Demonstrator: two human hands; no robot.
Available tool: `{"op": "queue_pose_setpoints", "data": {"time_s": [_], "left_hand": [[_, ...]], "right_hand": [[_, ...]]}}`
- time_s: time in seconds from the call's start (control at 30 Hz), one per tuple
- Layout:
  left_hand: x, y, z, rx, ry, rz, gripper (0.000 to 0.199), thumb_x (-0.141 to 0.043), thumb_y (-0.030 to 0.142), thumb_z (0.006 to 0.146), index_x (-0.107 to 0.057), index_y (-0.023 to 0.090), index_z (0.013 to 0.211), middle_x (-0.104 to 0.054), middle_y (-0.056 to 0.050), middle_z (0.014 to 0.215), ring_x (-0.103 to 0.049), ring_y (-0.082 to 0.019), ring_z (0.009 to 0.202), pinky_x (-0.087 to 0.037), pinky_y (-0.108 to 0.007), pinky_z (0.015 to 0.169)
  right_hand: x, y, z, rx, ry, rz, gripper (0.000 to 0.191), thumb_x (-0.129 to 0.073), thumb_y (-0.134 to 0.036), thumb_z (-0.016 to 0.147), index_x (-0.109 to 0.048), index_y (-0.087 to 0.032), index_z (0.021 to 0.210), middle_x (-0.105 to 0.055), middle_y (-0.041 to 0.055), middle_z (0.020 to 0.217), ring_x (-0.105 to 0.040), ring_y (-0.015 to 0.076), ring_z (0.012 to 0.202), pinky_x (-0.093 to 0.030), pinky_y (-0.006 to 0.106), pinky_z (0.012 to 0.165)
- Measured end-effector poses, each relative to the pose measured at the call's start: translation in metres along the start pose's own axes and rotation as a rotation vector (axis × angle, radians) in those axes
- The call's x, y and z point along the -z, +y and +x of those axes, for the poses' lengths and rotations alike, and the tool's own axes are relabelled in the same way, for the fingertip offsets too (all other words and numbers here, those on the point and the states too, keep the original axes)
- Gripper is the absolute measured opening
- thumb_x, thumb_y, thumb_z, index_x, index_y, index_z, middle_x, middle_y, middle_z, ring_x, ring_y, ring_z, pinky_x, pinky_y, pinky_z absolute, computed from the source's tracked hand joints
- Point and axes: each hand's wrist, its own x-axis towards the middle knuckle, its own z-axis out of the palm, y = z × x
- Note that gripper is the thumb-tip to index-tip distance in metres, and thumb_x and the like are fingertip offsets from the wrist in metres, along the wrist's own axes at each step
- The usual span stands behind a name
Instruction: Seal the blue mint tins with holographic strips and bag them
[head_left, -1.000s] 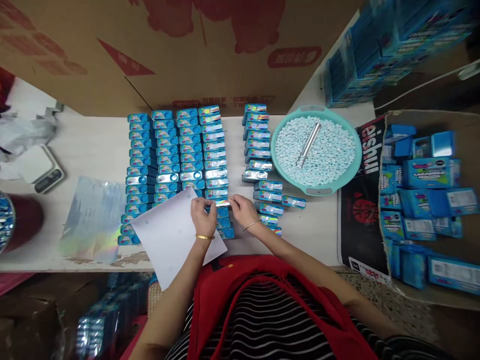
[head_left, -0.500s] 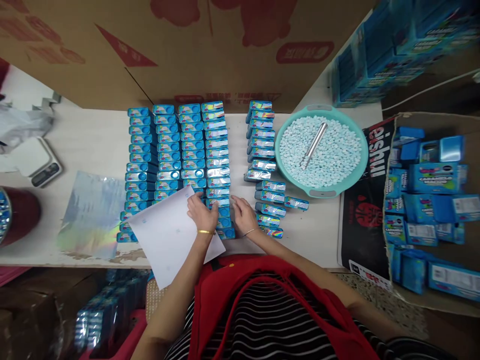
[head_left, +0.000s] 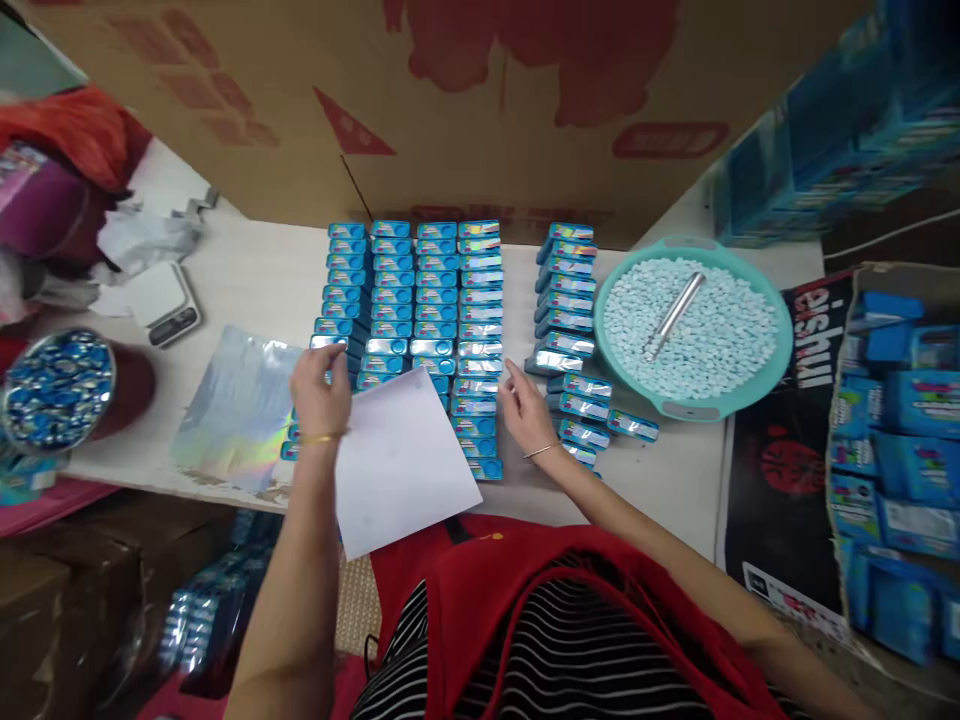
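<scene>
Four columns of small blue tins (head_left: 436, 290) stand side by side on the white table, with a shorter, uneven column (head_left: 566, 300) to their right. My left hand (head_left: 322, 390) is over the leftmost column, its fingers bent; whether it holds a tin is hard to make out. A white sheet of paper (head_left: 405, 460) lies over the near ends of the middle columns, beside my left wrist. My right hand (head_left: 525, 408) rests just right of the fourth column, fingers apart, holding nothing. A turquoise basin (head_left: 697, 408) holds pale blue candies and a metal scoop (head_left: 675, 315).
Behind the tins stands a large cardboard box (head_left: 525, 160). To the left are a holographic sheet (head_left: 232, 410), a small scale (head_left: 163, 303) and a red bucket (head_left: 135, 385) of shiny blue pieces. An open carton (head_left: 900, 285) of blue packs is at the right.
My left hand has moved left from the fourth column to the leftmost one. My right hand stays near the fourth column. The view has shifted left.
</scene>
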Motion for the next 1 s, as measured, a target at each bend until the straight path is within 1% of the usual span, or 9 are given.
{"op": "queue_pose_setpoints", "data": {"time_s": [0.13, 0.2, 0.3, 0.37, 0.43, 0.53, 0.63, 0.83, 1.0], "left_hand": [[0.016, -0.063, -0.002, 0.130, -0.499, 0.271, 0.039, -0.068, 0.041, 0.075, -0.067, 0.024, 0.110, -0.061, -0.010, 0.119, -0.056, -0.032, 0.110, -0.042, -0.045, 0.091], [0.009, -0.075, -0.025, 0.068, -0.596, 0.335, 0.051, -0.072, 0.044, 0.069, -0.064, 0.026, 0.116, -0.055, -0.011, 0.132, -0.048, -0.036, 0.120, -0.038, -0.050, 0.096], [-0.004, -0.076, -0.065, 0.012, -0.430, 0.346, 0.036, -0.063, 0.038, 0.080, -0.063, 0.022, 0.113, -0.049, -0.014, 0.138, -0.044, -0.035, 0.124, -0.035, -0.051, 0.097], [-0.008, -0.073, -0.081, 0.008, -0.332, 0.286, 0.023, -0.050, 0.030, 0.089, -0.063, 0.019, 0.104, -0.058, -0.014, 0.125, -0.051, -0.030, 0.114, -0.035, -0.047, 0.095], [-0.007, -0.071, -0.087, -0.015, -0.335, 0.175, 0.023, -0.041, 0.026, 0.092, -0.062, 0.018, 0.098, -0.066, -0.011, 0.104, -0.058, -0.025, 0.099, -0.037, -0.043, 0.091], [0.000, -0.069, -0.082, -0.090, -0.341, 0.044, 0.022, -0.041, 0.026, 0.093, -0.061, 0.019, 0.096, -0.067, -0.006, 0.089, -0.060, -0.021, 0.083, -0.038, -0.039, 0.086], [0.007, -0.065, -0.075, -0.212, -0.261, 0.072, 0.022, -0.044, 0.026, 0.092, -0.063, 0.022, 0.103, -0.068, -0.007, 0.094, -0.060, -0.022, 0.088, -0.037, -0.040, 0.085], [0.001, -0.056, -0.075, -0.399, -0.128, 0.173, 0.025, -0.049, 0.020, 0.089, -0.065, 0.027, 0.107, -0.065, -0.009, 0.117, -0.055, -0.026, 0.107, -0.035, -0.043, 0.090], [-0.006, -0.053, -0.102, -0.463, -0.037, 0.110, 0.021, -0.049, 0.017, 0.088, -0.064, 0.023, 0.103, -0.063, -0.011, 0.120, -0.054, -0.026, 0.108, -0.039, -0.041, 0.087]], "right_hand": [[-0.005, -0.040, 0.016, 0.104, -0.037, 0.107, 0.044, -0.040, -0.034, 0.096, -0.046, -0.020, 0.138, -0.058, 0.0084, 0.095, -0.056, 0.0195, 0.077, -0.050, 0.036, 0.076], [-0.013, -0.058, 0.018, 0.174, -0.075, 0.110, 0.042, -0.041, -0.033, 0.096, -0.047, -0.021, 0.136, -0.058, 0.0087, 0.098, -0.056, 0.0202, 0.081, -0.050, 0.037, 0.078], [-0.033, -0.081, 0.018, 0.302, -0.146, 0.018, 0.039, -0.041, -0.031, 0.096, -0.051, -0.021, 0.132, -0.059, 0.0113, 0.107, -0.055, 0.0240, 0.099, -0.046, 0.040, 0.089], [-0.051, -0.095, 0.017, 0.383, -0.227, -0.095, 0.038, -0.042, -0.029, 0.095, -0.054, -0.019, 0.130, -0.059, 0.0133, 0.117, -0.050, 0.0262, 0.112, -0.041, 0.042, 0.096], [-0.070, -0.108, 0.017, 0.440, -0.330, -0.223, 0.036, -0.043, -0.027, 0.095, -0.055, -0.018, 0.128, -0.057, 0.0141, 0.124, -0.044, 0.0274, 0.121, -0.034, 0.044, 0.102], [-0.092, -0.121, 0.021, 0.437, -0.516, -0.382, 0.029, -0.041, -0.022, 0.095, -0.062, -0.018, 0.114, -0.064, 0.0121, 0.113, -0.047, 0.0265, 0.114, -0.028, 0.044, 0.102], [-0.102, -0.128, 0.028, 0.340, -0.632, -0.437, 0.028, -0.038, -0.023, 0.098, -0.066, -0.019, 0.095, -0.068, 0.0088, 0.096, -0.053, 0.0239, 0.098, -0.031, 0.038, 0.089], [-0.101, -0.129, 0.041, 0.253, -0.651, -0.407, 0.025, -0.041, -0.024, 0.097, -0.065, -0.019, 0.090, -0.069, 0.0064, 0.094, -0.056, 0.0214, 0.096, -0.030, 0.033, 0.080], [-0.102, -0.116, 0.051, 0.195, -0.609, -0.386, 0.025, -0.041, -0.022, 0.097, -0.065, -0.020, 0.089, -0.070, 0.0052, 0.097, -0.056, 0.0212, 0.097, -0.029, 0.032, 0.078]]}}
